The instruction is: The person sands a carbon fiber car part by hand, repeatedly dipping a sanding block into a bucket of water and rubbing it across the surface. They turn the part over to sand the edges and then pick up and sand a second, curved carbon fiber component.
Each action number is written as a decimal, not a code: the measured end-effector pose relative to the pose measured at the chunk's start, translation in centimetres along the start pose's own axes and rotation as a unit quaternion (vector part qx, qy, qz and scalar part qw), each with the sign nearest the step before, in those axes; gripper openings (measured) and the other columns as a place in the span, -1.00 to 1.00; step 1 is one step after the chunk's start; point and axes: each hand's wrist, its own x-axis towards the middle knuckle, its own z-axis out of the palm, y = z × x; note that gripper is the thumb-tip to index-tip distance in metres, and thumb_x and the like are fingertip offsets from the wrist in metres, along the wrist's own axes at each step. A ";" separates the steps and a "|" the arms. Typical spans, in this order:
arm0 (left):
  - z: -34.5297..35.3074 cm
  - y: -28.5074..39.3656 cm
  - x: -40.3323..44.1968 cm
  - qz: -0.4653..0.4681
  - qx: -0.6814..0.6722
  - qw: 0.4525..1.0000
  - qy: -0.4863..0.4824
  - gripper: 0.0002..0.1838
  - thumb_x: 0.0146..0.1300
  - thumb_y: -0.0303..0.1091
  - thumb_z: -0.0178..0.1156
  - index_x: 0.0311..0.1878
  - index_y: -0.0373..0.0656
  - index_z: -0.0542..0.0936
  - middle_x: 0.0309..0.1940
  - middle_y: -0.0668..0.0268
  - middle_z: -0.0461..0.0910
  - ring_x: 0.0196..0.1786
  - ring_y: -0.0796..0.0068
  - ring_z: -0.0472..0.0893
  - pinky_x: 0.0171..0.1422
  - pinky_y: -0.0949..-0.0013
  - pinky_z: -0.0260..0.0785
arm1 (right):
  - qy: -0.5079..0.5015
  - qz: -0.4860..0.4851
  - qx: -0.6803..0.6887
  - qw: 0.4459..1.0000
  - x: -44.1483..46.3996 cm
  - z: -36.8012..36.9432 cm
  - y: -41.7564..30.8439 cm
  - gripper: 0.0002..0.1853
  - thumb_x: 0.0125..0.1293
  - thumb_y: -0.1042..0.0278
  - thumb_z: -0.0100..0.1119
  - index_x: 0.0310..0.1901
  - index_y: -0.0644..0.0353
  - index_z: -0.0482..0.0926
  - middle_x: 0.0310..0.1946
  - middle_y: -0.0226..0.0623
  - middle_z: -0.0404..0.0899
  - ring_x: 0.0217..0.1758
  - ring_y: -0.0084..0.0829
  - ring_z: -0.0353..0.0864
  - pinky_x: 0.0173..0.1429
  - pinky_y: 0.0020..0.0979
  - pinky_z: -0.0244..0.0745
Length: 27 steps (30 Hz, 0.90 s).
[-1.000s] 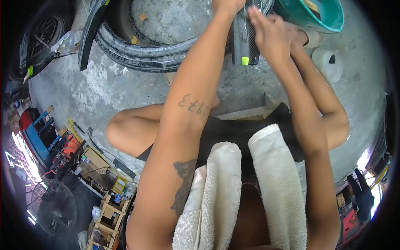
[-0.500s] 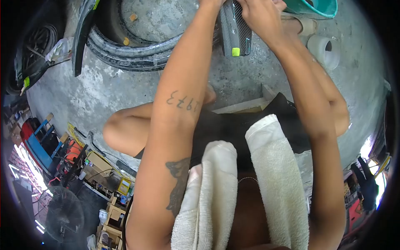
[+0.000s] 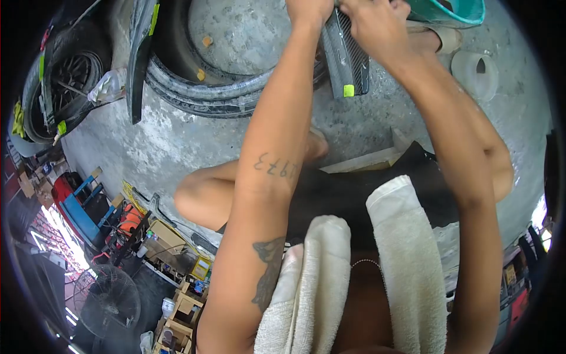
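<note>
On a grey, stained concrete floor (image 3: 159, 131), a large black rubber tyre (image 3: 212, 97) is seen left of a long, narrow black carbon-fibre-patterned part (image 3: 348, 56), its near end marked with yellow-green tape (image 3: 348, 90). The part's long axis is pointed away from the body, between the left hand (image 3: 311, 13) at its left edge and the right hand (image 3: 377, 26), fingers bent, over its right (both near its far end); whether it is gripped by either cannot be told.

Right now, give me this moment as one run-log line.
left hand: beside carbon-patterned part, grip unclear | right hand: on part | tire: flat on floor | teal container: right of hands
</note>
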 end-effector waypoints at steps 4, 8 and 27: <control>0.8 -1.9 1.0 0.092 0.084 0.987 0.098 -0.50 0.47 -0.24 0.10 0.32 -0.40 0.47 0.10 -0.26 0.64 0.24 -0.23 0.60 0.34 -0.01 0.38 | 0.049 -0.122 0.044 0.990 -7.2 3.0 2.3 -0.35 0.20 0.48 0.25 0.37 -0.17 0.53 0.31 -0.63 0.63 0.33 -0.27 0.53 0.23 0.19 0.25; 0.8 -0.8 -0.3 0.063 0.080 0.990 0.098 -0.50 0.46 -0.20 0.10 0.29 -0.40 0.50 0.05 -0.26 0.66 0.18 -0.21 0.63 0.30 -0.01 0.40 | 0.017 -0.118 -0.021 0.993 -5.7 1.9 2.1 -0.54 0.33 0.40 0.25 0.27 -0.18 0.63 0.32 -0.62 0.63 0.39 -0.30 0.49 0.26 0.26 0.22; 0.3 -1.4 0.2 0.020 0.120 0.989 0.081 -0.49 0.49 -0.13 0.07 0.24 -0.42 0.54 0.09 -0.32 0.63 0.23 -0.28 0.60 0.34 -0.01 0.40 | 0.111 -0.069 0.063 0.989 -0.5 3.9 1.6 -0.73 0.44 0.34 0.13 0.12 -0.02 0.63 0.03 -0.38 0.70 0.21 -0.22 0.54 0.19 0.09 0.23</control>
